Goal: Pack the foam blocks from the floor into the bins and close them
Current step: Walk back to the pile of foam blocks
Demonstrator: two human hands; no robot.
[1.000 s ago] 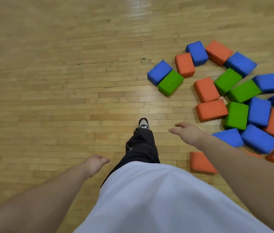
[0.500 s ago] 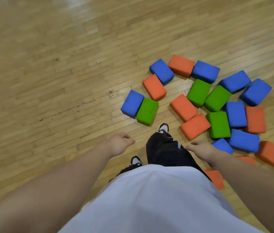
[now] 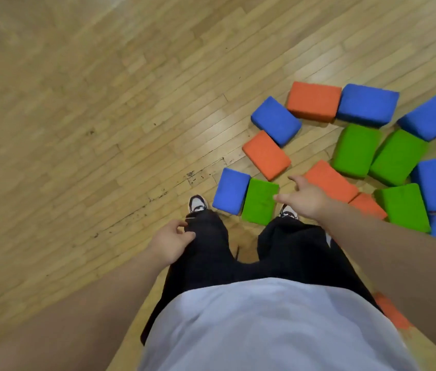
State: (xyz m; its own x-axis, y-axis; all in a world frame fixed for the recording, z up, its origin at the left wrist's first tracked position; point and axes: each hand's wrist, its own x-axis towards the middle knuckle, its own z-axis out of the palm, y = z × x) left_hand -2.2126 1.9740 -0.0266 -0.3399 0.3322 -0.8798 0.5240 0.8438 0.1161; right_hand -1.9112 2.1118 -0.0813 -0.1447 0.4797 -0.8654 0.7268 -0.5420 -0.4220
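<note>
Several blue, orange and green foam blocks lie scattered on the wooden floor at the right. Nearest my feet are a blue block and a green block side by side, with an orange block just beyond. My right hand reaches out over the green block's right edge, fingers spread, holding nothing. My left hand hangs beside my left thigh with loosely curled fingers and is empty. No bin is in view.
Bare wooden floor spreads to the left and ahead. My two shoes stand right at the edge of the block pile. Another orange block lies low on the right behind my right arm.
I have stepped closer to the blocks and both feet now stand together. My right hand has risen and reached forward over the green block. My left hand dropped back beside my leg.
</note>
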